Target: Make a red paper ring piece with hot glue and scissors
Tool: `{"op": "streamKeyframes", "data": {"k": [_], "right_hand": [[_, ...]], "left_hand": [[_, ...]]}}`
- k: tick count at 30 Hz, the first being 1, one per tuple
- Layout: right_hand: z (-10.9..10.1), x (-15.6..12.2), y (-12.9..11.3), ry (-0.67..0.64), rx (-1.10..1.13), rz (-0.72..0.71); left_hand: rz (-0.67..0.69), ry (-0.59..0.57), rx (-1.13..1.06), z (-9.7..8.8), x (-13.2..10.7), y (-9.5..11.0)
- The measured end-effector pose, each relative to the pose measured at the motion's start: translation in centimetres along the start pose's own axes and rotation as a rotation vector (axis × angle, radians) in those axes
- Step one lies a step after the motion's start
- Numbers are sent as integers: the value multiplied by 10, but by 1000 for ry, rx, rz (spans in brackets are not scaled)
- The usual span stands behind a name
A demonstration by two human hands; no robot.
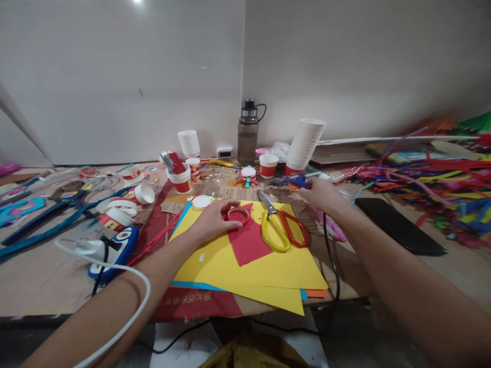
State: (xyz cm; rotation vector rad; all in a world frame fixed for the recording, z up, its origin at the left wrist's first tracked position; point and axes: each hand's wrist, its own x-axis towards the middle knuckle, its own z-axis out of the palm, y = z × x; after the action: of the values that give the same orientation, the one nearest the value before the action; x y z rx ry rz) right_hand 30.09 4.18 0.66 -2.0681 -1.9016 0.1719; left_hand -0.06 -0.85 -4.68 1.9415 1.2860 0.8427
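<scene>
My left hand (215, 219) rests on the yellow paper sheets (253, 266), fingers curled around a small white ring (238, 214) that sits on a piece of red paper (247, 243). My right hand (320, 194) reaches farther back and grips a blue glue gun (293, 180), whose black cord (332, 255) trails toward the table's front edge. Scissors with one yellow and one red handle (282, 227) lie shut on the yellow paper between my hands. A white cap (201, 202) lies just behind my left hand.
A dark water bottle (247, 132), a tall stack of white cups (306, 144) and a red-banded cup (268, 165) stand at the back. Decorated cups (117, 212) and a power strip (115, 250) lie left. Pipe cleaners (441, 184) and a black phone (399, 225) lie right.
</scene>
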Motion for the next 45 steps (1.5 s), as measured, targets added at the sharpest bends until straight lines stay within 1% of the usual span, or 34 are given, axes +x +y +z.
{"op": "streamKeyframes", "data": {"k": [3,5,6,7,9,10,11,12,14,15,18,20,21,25,27,29,33,37,39,43,45], "right_hand": [[-7,-5,-4,211,149,-20],[-8,-7,-7,340,360,-24],[-7,-7,-8,353,509,-18],[-5,-7,-9,310,679,5],[-1,-6,-10,125,978,66],[0,-7,-10,37,1065,93],[1,-7,-10,-13,1114,108],[1,-8,-10,-22,1144,104],[0,-12,-11,20,1214,61],[0,-14,-12,21,1275,46],[0,-19,-18,-68,1430,62],[3,-21,-21,-121,1450,87],[4,-22,-22,-125,1439,86],[9,-25,-26,-72,1382,61],[8,-28,-28,-69,1373,44],[7,-31,-31,-101,1373,1],[7,-36,-35,-175,1378,-143],[10,-38,-34,-206,1299,-257],[11,-40,-33,-223,1268,-269],[10,-43,-31,-267,1222,-245],[8,-44,-31,-294,1181,-269]], "left_hand": [[14,2,4,0,0,-2],[24,4,9,-1,1,-3],[28,5,13,-1,1,-3],[31,4,16,-1,1,-3],[31,2,16,-1,1,-3],[29,1,13,-1,1,-3],[25,-1,9,-1,1,-3],[20,-2,3,-1,0,-3],[11,-3,-8,0,0,-4],[8,-4,-11,0,0,-4],[13,-1,-5,1,0,-4],[22,1,-2,0,0,-3],[25,1,-4,0,0,-3],[31,-3,1,-1,-1,0],[35,-2,13,-1,-1,1],[34,2,21,-1,-1,1],[26,6,20,-1,-1,1],[36,4,-5,0,0,-1],[37,12,-4,0,0,-1],[37,10,-4,0,1,-2],[31,10,-1,0,1,-2]]}}
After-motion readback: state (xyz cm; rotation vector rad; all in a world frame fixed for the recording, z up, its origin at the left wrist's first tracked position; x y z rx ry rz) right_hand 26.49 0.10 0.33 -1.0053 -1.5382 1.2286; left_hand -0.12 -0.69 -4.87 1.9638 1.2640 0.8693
